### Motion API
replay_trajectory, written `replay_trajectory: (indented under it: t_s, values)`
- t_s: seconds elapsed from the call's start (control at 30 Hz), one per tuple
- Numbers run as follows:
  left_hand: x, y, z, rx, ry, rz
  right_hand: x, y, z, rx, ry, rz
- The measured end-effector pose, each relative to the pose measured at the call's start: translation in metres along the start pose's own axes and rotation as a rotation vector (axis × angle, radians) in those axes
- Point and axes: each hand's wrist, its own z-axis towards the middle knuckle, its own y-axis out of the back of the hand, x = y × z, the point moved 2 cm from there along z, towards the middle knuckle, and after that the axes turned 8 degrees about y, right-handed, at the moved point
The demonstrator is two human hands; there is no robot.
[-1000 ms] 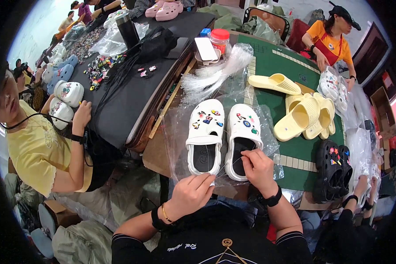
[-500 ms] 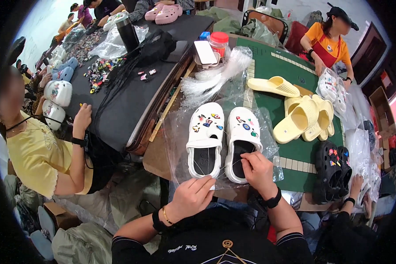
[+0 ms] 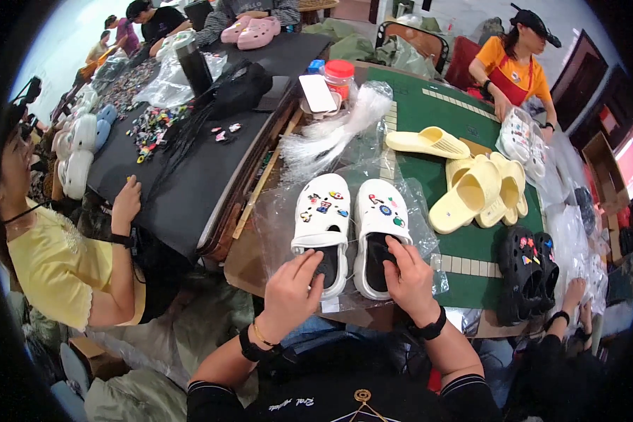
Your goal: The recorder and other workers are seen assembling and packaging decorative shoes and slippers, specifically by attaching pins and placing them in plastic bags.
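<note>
Two white clogs with colourful charms on their toes lie side by side, toes pointing away, on a clear plastic bag [image 3: 422, 250]. My left hand [image 3: 293, 290] grips the outer side of the left clog [image 3: 315, 204], its fingertips over the rim by the black insole. Around the outer rim of the right clog [image 3: 378, 207] my right hand [image 3: 409, 276] is closed, with fingers reaching into the foot opening. The outer sides of both clogs are partly hidden by my hands.
Pale yellow slides [image 3: 468, 190] and black clogs [image 3: 524, 274] lie to the right on the green table. Clear strands [image 3: 323, 144], a phone [image 3: 318, 93] and a red-lidded jar [image 3: 340, 74] sit beyond. Co-workers sit at the left, the far right and close on my right.
My left hand has moved from a clear strand near the heels up to the left clog's outer side. The right hand keeps to the right clog's rim. The clogs sit slightly lower in view.
</note>
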Motion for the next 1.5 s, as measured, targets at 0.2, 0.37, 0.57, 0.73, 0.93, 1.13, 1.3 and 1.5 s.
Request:
replay_trajectory:
  t_s: [0.2,0.37,0.57,0.73,0.93,1.13,1.3,1.5]
  values:
    - [0.03,0.009,-0.002,-0.142,0.235,-0.163,-0.013,0.013,-0.002,-0.122,-0.094,0.139]
    - [0.079,0.002,0.011,0.019,0.722,-0.567,-0.059,0.015,0.001,-0.237,-0.357,0.262]
    - [0.117,-0.018,0.027,0.214,1.018,-0.988,-0.099,-0.001,0.014,0.015,-0.694,0.618]
    - [0.111,-0.025,0.052,0.167,1.093,-1.001,-0.111,-0.019,0.022,-0.01,-0.624,0.555]
    - [0.11,-0.027,0.062,0.158,1.015,-1.04,-0.101,-0.011,0.042,0.042,-0.29,0.242]
    - [0.104,-0.023,0.066,0.125,0.938,-0.989,-0.1,-0.008,0.056,0.23,-0.166,0.159]
    - [0.1,-0.02,0.073,0.068,0.799,-0.997,-0.101,-0.004,0.067,0.255,-0.178,0.103]
    - [0.053,-0.012,0.111,0.078,0.673,-1.23,-0.079,0.002,0.104,-0.078,-0.283,0.375]
